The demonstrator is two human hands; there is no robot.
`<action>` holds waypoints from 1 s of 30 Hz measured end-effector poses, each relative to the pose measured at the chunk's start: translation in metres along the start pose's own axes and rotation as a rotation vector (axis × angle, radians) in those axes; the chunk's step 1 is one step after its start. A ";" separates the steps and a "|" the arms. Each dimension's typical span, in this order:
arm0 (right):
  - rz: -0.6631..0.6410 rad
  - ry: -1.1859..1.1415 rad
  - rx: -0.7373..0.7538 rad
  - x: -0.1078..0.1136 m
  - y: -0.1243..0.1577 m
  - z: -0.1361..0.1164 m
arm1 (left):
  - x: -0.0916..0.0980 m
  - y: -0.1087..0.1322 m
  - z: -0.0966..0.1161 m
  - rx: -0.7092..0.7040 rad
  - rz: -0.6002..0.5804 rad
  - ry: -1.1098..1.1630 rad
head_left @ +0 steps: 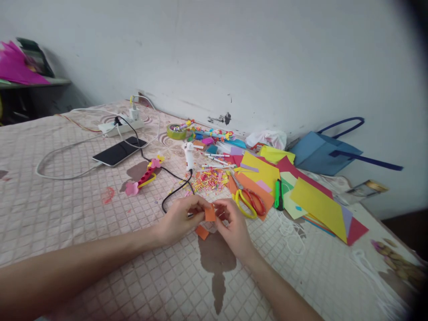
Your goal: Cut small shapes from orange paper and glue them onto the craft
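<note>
Orange paper piece [210, 214] is sitting between the fingertips over the worktop [150, 281], left hand [180, 218] and right hand [236, 227] both pinching its edges. Looking feather-light and probably creasing easily, so I'm favouring gentle holds at the sides.

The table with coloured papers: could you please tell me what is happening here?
A person holds a small orange paper piece between the fingertips of the left hand and right hand. Another orange piece shows just below them, over the patterned table cover. Beyond the hands are a white glue gun and a heap of colourful bits.
</note>
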State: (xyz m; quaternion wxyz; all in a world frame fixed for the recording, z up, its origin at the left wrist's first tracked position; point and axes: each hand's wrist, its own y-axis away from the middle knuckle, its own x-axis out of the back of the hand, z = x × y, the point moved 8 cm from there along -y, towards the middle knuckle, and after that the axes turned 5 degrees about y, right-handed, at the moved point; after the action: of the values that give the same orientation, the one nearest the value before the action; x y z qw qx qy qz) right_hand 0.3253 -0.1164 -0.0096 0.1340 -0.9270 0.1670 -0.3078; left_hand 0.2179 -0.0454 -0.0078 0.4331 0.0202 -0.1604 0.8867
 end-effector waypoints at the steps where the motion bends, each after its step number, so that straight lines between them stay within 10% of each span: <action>1: -0.019 -0.056 -0.041 -0.002 0.000 0.003 | 0.000 0.000 0.001 -0.008 0.003 -0.007; 19: -0.097 -0.681 -0.428 -0.024 0.008 0.033 | -0.007 0.002 0.001 -0.009 -0.078 -0.027; 30: -0.030 -0.622 -0.417 -0.022 0.009 0.032 | -0.017 -0.002 -0.029 0.273 -0.089 0.521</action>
State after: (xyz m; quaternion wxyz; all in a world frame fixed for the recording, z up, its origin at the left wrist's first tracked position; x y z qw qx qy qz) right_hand 0.3263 -0.1113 -0.0486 -0.0180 -0.9860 0.1637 0.0270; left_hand 0.2329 -0.0487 -0.0375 0.4913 -0.1428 0.0780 0.8557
